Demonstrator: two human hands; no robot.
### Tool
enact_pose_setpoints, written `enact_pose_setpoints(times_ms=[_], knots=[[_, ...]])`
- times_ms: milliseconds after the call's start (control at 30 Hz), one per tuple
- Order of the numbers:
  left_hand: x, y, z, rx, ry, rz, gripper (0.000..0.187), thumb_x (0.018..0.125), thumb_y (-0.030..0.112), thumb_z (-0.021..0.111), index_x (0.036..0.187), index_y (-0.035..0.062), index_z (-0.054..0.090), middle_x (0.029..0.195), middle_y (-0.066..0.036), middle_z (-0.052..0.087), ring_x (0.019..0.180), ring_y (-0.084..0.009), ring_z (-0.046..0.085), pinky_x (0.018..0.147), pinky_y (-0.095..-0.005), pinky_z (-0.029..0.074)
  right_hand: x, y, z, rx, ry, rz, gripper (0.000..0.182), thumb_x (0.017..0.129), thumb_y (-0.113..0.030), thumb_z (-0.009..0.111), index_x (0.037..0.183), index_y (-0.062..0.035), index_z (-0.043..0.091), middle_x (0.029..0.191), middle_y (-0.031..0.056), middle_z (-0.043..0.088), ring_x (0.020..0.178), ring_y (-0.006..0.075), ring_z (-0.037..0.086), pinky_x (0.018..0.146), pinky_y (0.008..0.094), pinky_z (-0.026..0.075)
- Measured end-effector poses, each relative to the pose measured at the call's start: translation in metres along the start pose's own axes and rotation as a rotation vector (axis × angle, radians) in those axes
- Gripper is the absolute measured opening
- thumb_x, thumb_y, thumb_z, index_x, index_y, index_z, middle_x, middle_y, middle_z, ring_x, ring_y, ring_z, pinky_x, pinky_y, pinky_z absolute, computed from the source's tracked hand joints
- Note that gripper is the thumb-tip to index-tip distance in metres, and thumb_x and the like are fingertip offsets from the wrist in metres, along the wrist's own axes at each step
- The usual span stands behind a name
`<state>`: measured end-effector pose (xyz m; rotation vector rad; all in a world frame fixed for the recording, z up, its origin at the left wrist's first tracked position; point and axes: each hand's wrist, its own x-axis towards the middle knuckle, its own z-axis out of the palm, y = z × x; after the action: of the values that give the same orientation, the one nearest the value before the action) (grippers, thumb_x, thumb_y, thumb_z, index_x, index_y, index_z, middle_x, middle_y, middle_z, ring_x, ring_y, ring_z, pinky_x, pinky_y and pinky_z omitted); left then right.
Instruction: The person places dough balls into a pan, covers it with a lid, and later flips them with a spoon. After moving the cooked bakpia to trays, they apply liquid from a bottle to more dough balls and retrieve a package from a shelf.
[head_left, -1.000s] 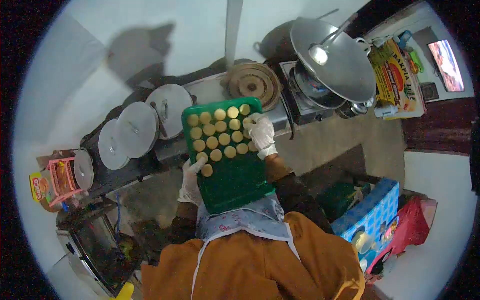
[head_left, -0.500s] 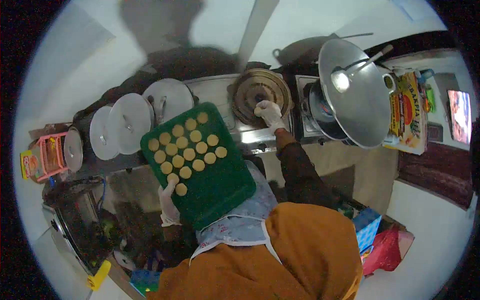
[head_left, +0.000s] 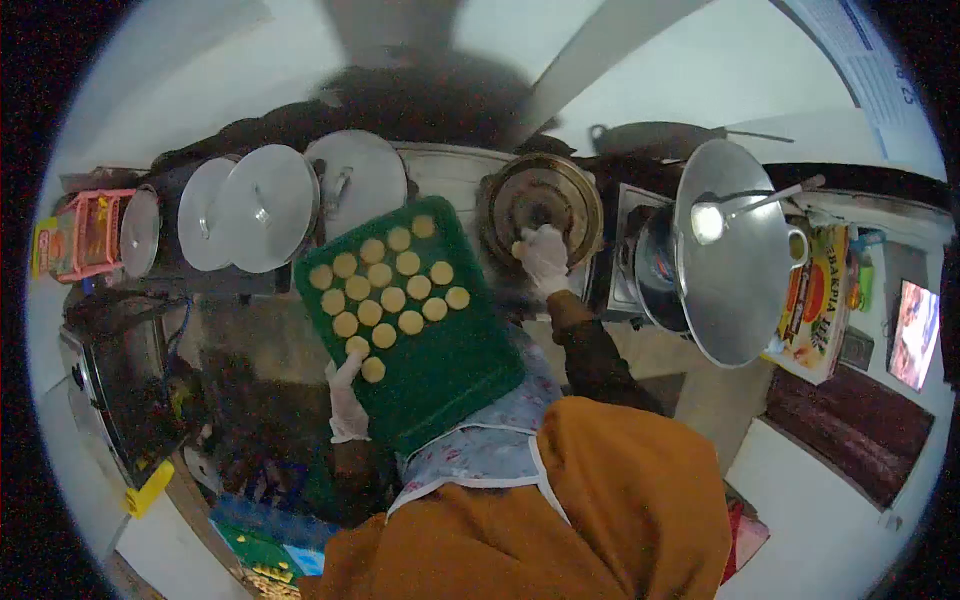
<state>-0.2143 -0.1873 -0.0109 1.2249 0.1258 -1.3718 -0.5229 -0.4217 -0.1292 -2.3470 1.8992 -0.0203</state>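
Against the far white wall, your silver stovetop is partly hidden behind the green plastic tray of pale round discs. Your white-gloved left hand grips its left edge; your white-gloved right hand is half-curled over the round brown metal pan, can't tell if it's pinching anything. Big silver wok crowds the right.

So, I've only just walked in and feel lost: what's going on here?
A gloved person holds a green tray by its edge in the left grip; rows of round, pale pieces lie on it. The right grip is over a round, brown pan, apparently holding another piece. A large wok with a ladle in it stands to the pan's right.
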Motion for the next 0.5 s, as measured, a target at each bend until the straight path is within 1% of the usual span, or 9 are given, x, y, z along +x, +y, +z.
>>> enact_pose_setpoints(times_ms=[100,133,233,267,300,333,400,467,500], knots=[[0.002,0.004,0.007,0.193,0.047,0.027,0.039,0.089,0.02,0.063,0.124,0.0028,0.059,0.114,-0.007,0.064,0.101,-0.0214,0.065,0.086,-0.0356,0.055,0.002,-0.035,-0.053,0.2,0.332,-0.115,0.025,0.085,-0.014,0.061,0.107,-0.0077,0.07,0.091,0.015,0.066,0.088,0.0336,0.064,0.085,0.0422,0.054],[0.031,0.019,-0.005,0.224,0.017,0.032,0.039,0.089,0.019,0.063,0.124,0.0027,0.059,0.115,-0.007,0.064,0.1,-0.0214,0.065,0.086,-0.0359,0.055,0.023,-0.069,-0.039,0.32,0.435,-0.163,0.024,0.086,-0.013,0.06,0.108,-0.0072,0.069,0.093,0.0145,0.066,0.088,0.0329,0.063,0.085,0.0423,0.054],[0.056,-0.005,-0.041,0.464,-0.143,0.203,0.038,0.089,0.018,0.065,0.124,0.0023,0.06,0.116,-0.008,0.064,0.101,-0.0219,0.065,0.086,-0.0366,0.055,0.037,-0.104,-0.022,0.504,0.484,-0.493,0.022,0.087,-0.013,0.058,0.107,-0.0069,0.067,0.092,0.0138,0.067,0.087,0.0321,0.065,0.079,0.0428,0.054],[0.069,-0.022,-0.066,0.665,-0.192,0.351,0.038,0.089,0.018,0.065,0.123,0.0022,0.06,0.117,-0.009,0.064,0.101,-0.0223,0.065,0.086,-0.0369,0.055,0.034,-0.114,-0.022,0.53,0.458,-0.482,0.033,0.085,-0.003,0.056,0.117,-0.0051,0.065,0.097,0.0183,0.068,0.091,0.037,0.065,0.082,0.0442,0.053],[0.081,-0.029,-0.075,0.864,-0.255,0.508,0.038,0.089,0.018,0.066,0.123,0.0022,0.06,0.118,-0.009,0.064,0.102,-0.0226,0.064,0.086,-0.0372,0.055,0.043,-0.126,-0.029,0.268,0.158,-0.414,0.028,0.084,-0.005,0.056,0.111,-0.0044,0.064,0.095,0.0198,0.068,0.087,0.0388,0.066,0.077,0.0452,0.055],[0.068,-0.01,-0.036,0.617,-0.229,0.342,0.039,0.089,0.019,0.066,0.124,0.0019,0.06,0.12,-0.01,0.063,0.104,-0.0233,0.064,0.087,-0.0377,0.055,0.043,-0.133,-0.03,0.282,0.006,-0.214,0.018,0.082,-0.007,0.057,0.098,-0.0032,0.064,0.089,0.0205,0.068,0.084,0.0387,0.067,0.072,0.0459,0.055],[0.029,0.024,0.031,0.176,-0.165,-0.049,0.04,0.09,0.02,0.067,0.125,0.0015,0.06,0.123,-0.01,0.062,0.107,-0.0247,0.063,0.089,-0.0387,0.054,0.036,-0.136,-0.03,0.284,0.183,-0.195,0.011,0.08,-0.011,0.059,0.08,-0.0022,0.065,0.08,0.0188,0.067,0.076,0.0347,0.068,0.067,0.0457,0.055],[0.07,0.009,-0.01,0.412,-0.2,-0.096,0.044,0.091,0.022,0.066,0.127,-0.0014,0.059,0.126,-0.011,0.06,0.111,-0.0251,0.061,0.091,-0.0395,0.053,0.036,-0.127,0.027,0.491,0.319,-0.078,0.012,0.08,-0.011,0.058,0.078,-0.0025,0.065,0.077,0.0193,0.066,0.073,0.0354,0.067,0.068,0.0456,0.055],[0.051,0.015,0.007,0.362,-0.194,-0.111,0.043,0.091,0.02,0.066,0.126,-0.0034,0.059,0.126,-0.011,0.06,0.11,-0.0243,0.061,0.091,-0.0395,0.053,0.028,-0.128,0.004,0.451,0.405,-0.064,0.011,0.079,-0.011,0.059,0.076,-0.0026,0.065,0.076,0.0187,0.065,0.072,0.0353,0.066,0.066,0.0469,0.054]])
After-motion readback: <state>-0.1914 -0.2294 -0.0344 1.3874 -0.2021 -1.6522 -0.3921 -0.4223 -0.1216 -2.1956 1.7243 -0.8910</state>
